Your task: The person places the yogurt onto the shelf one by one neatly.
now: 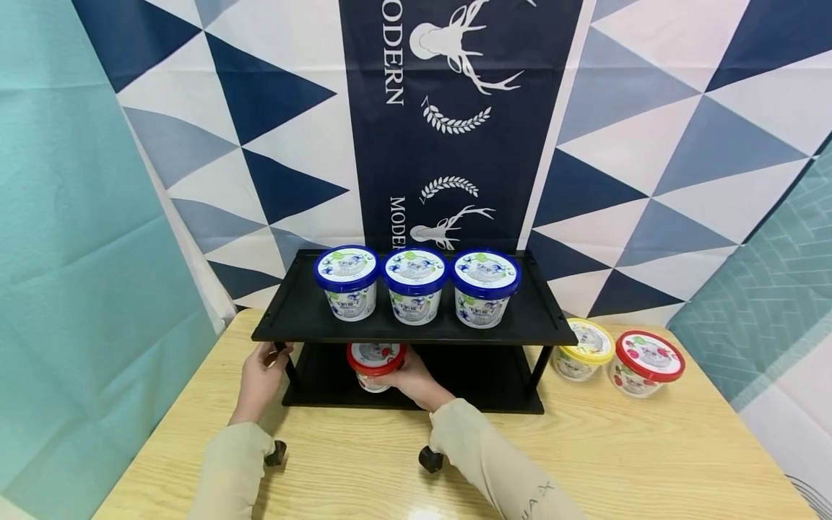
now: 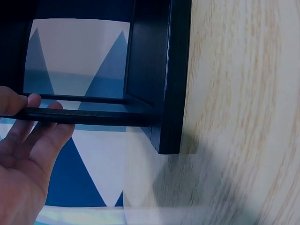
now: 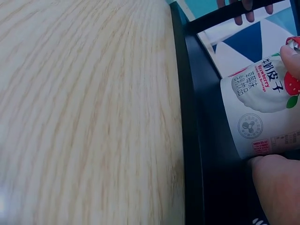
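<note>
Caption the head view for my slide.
Right hand holding a red-lidded tub inside a black rack, left hand gripping a post, three blue-lidded tubs on top.

The left hand (image 1: 260, 379) is partly hidden by a leg (image 1: 290, 368). The held tub (image 1: 372, 366) is partly covered by the right hand (image 1: 416, 379); in the right wrist view both are cut off. The yellow tub (image 1: 587, 352) is partly hidden by the shelf (image 1: 292, 314); the sleeves (image 1: 230, 466) are cut off below.
</note>
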Demonstrator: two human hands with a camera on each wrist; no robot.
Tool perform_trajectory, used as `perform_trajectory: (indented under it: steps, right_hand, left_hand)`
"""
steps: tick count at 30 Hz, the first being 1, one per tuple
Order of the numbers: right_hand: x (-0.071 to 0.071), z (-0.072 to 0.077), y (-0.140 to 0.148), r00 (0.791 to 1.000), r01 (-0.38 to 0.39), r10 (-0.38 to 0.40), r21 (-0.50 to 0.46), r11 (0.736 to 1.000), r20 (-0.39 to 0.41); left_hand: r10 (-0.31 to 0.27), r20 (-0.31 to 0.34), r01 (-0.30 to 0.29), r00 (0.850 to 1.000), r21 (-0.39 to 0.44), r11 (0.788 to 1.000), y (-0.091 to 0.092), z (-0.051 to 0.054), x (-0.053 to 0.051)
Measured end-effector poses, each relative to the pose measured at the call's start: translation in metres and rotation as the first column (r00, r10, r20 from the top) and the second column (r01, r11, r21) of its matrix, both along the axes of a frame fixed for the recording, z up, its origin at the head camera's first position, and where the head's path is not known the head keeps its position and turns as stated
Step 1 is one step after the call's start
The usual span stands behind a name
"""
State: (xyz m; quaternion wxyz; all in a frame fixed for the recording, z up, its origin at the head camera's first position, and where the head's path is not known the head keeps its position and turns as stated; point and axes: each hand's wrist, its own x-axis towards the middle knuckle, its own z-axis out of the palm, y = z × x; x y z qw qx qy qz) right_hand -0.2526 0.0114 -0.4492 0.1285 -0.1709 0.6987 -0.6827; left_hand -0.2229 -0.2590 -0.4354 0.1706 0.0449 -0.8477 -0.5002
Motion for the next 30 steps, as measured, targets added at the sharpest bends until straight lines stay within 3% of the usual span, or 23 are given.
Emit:
perform_trajectory:
  steps: [14, 24, 30]
  right_hand:
    - [-0.012, -0.015, -0.02, 0.999, 0.023, -0.023, -0.024, 0.999, -0.023]
    - [-0.014, -0.017, -0.029, 0.999, 0.04, -0.042, -0.049, 0.998, -0.034]
    - [-0.008, -0.011, -0.034, 0.999, 0.043, -0.043, -0.056, 0.998, -0.013]
  left_hand:
    - [0.013, 0.005, -0.013, 1.0, 0.02, 1.0, 0.0, 0.002, -0.001]
    - [-0.009, 0.034, 0.008, 0.999, 0.032, 0.999, 0.001, 0.003, -0.003]
    - [0.003, 0.017, -0.004, 1.0, 0.026, 1.0, -0.001, 0.0, -0.003]
